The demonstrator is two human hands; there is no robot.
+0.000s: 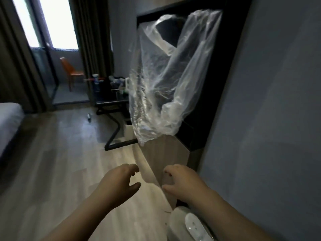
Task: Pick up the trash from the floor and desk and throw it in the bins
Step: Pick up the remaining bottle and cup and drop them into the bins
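Observation:
A large clear plastic bag hangs in the air in front of the dark wall panel, well above both hands, and neither hand touches it. My left hand reaches forward over the wooden floor with fingers loosely curled and nothing in it. My right hand is beside it, fingers loosely curled, holding nothing, in front of a wooden cabinet. A small piece of trash lies on the floor near the desk. The black desk at the back carries several bottles and containers.
A white bin sits at the bottom right by the grey wall. A bed corner is at the left. An orange chair stands beyond the glass door. The desk's black frame reaches onto the floor.

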